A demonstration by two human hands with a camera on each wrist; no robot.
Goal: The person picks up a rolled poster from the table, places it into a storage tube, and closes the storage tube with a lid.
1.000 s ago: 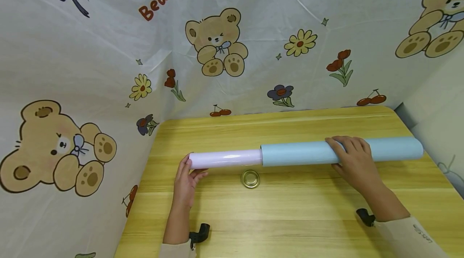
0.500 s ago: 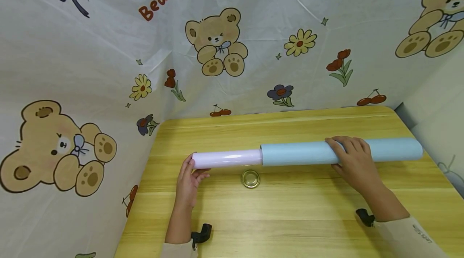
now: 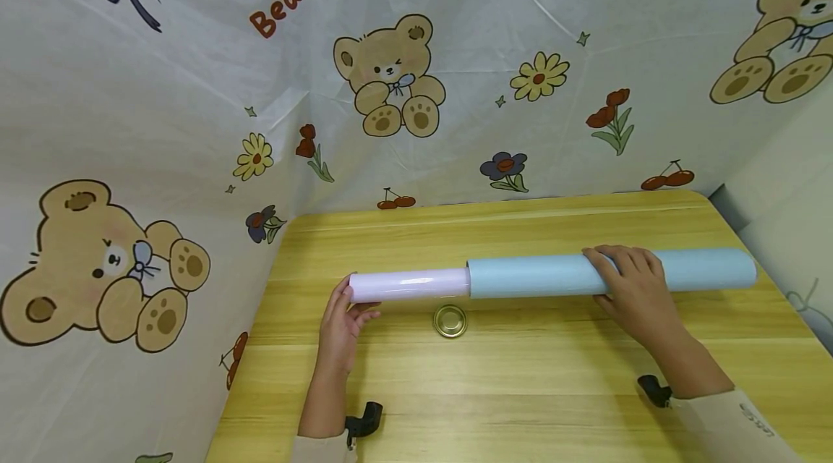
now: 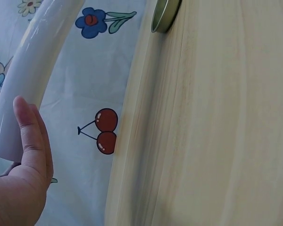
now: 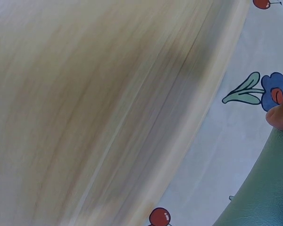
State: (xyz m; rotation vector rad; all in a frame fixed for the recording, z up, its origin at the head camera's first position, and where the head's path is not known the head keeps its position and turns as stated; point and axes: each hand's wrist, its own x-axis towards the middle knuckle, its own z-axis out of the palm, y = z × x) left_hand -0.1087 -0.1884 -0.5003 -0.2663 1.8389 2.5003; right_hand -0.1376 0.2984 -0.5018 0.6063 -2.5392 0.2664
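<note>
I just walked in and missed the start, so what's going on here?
Someone is handling two tubes over a wooden table. The right hand grips the light blue tube, while the left hand holds the outer end of the lilac tube. The lilac tube's other end sits inside the blue one's open end, with a good stretch sticking out. A round gold lid lies on the table, on the person's side of the tubes.

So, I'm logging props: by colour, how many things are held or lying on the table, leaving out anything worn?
Lavender tube: 1
Light-blue tube: 1
Gold lid: 1
Total: 3
</note>
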